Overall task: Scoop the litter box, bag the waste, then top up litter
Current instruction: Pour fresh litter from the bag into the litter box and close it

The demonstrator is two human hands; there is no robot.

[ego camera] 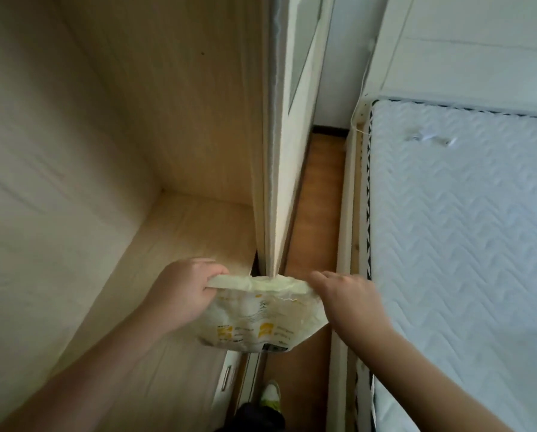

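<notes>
The left hand [180, 294] grips one top corner of a crinkled cream plastic bag with yellow print [261, 316], fingers curled over its rolled rim; the right hand [345, 294] pinches the other corner. The bag hangs between them above a pale wooden wardrobe shelf [180, 232]. No litter box or scoop shows, so topping up looks unstarted

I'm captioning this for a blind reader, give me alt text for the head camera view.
Two hands, left hand and right hand, hold the top edge of a cream printed bag in front of an open wooden wardrobe; a bare white mattress lies at right.
</notes>
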